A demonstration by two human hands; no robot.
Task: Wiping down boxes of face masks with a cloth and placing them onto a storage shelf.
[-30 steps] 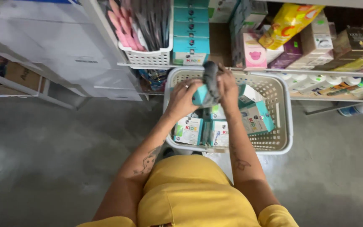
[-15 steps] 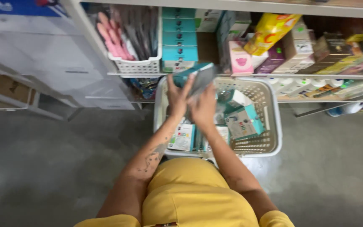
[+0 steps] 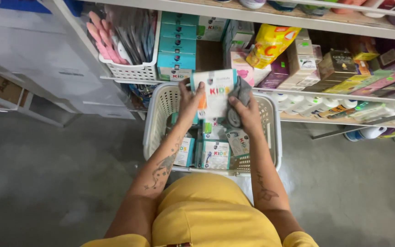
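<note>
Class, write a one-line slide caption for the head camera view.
Left hand holds a white-and-teal box above a cream basket of similar boxes while the right hand presses a grey cloth against it.

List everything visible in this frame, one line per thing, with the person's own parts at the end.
held box: one, white and teal, raised above the basket
grey cloth: one, against the held box
basket: one, cream, on the floor
boxes in basket: several, teal and white
stacked boxes: several, teal, on the shelf
white bin: one, on the shelf, holding pink and dark items
yellow pouch: one, on the shelf
left hand: grips the held box
right hand: grips the cloth
</note>
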